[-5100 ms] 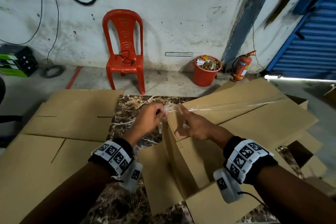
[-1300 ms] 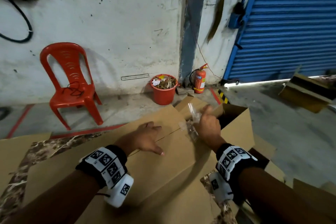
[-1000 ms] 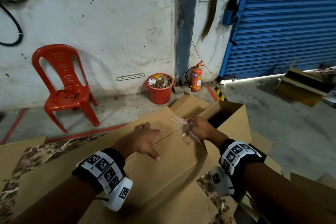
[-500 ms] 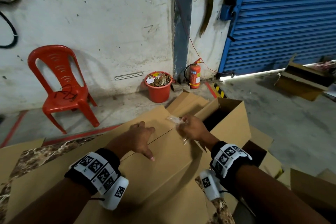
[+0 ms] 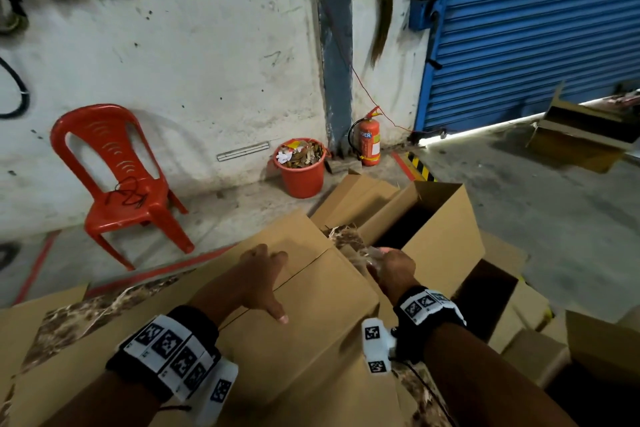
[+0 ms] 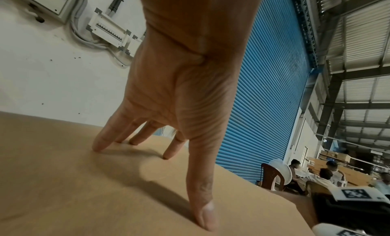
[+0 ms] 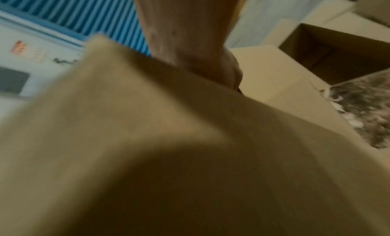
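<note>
A closed cardboard box (image 5: 304, 315) lies on the marble table (image 5: 79, 312). My left hand (image 5: 261, 276) presses down on its top beside the centre seam, fingers straight and spread; in the left wrist view the left hand (image 6: 181, 122) has its fingertips (image 6: 99, 146) and thumb planted on the cardboard (image 6: 63, 181). My right hand (image 5: 393, 267) is curled at the box's far right corner, gripping a crumpled wad of clear tape (image 5: 375, 253). In the blurred right wrist view the cardboard (image 7: 168, 139) hides the fingers of the right hand (image 7: 190, 52).
An open empty carton (image 5: 436, 229) stands on the floor just beyond my right hand, with more cartons (image 5: 533, 350) lower right and one (image 5: 585, 139) by the blue shutter (image 5: 536, 28). A red chair (image 5: 117, 177), red bucket (image 5: 301, 173) and fire extinguisher (image 5: 369, 142) line the wall. People sit in the distance (image 6: 329, 174).
The clear tape strip, stretched along the box earlier, is now wadded in my right hand, which has moved to the box's right corner above the open carton. The left hand keeps pressing the top.
</note>
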The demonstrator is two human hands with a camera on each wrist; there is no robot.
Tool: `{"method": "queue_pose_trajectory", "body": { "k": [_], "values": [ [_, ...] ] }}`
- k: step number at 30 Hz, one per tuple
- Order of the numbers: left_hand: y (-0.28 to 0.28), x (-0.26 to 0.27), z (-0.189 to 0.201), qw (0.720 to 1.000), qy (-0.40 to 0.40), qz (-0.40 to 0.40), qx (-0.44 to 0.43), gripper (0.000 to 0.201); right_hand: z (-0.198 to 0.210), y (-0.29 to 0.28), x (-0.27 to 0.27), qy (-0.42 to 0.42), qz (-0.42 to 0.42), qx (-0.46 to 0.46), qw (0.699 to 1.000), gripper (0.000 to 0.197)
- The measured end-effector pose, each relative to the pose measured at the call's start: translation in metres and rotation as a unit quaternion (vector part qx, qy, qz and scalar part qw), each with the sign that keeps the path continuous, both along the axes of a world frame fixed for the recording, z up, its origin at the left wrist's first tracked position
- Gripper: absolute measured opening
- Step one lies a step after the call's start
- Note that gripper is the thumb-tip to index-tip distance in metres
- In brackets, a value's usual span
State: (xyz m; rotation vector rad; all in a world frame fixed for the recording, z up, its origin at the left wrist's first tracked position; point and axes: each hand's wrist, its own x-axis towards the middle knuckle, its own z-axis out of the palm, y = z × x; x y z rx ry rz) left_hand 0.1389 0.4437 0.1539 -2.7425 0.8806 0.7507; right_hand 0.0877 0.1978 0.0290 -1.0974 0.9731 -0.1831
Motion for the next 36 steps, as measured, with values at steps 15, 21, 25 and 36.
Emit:
{"method": "queue_pose_trajectory", "body": {
  "k": [15,21,25,36],
  "values": [
    [0.005,0.006,-0.005,1.0,0.011,-0.005,0.006,0.11,0.05,-0.044,-0.051,-0.028,-0.251,-0.039,0.967,0.034],
    [0.005,-0.005,0.018,0.995,0.03,-0.047,-0.079,0.093,0.07,-0.008,-0.088,-0.111,-0.189,-0.105,0.97,0.006],
    [-0.004,-0.058,0.032,0.921,0.023,-0.081,-0.381,0.054,0.1,0.05,-0.136,-0.183,-0.181,-0.168,0.952,0.032],
    [0.027,-0.213,-0.01,0.726,0.359,0.088,-0.58,0.034,0.084,0.207,-0.284,-0.068,-0.147,-0.449,0.879,0.044]
  ]
}}
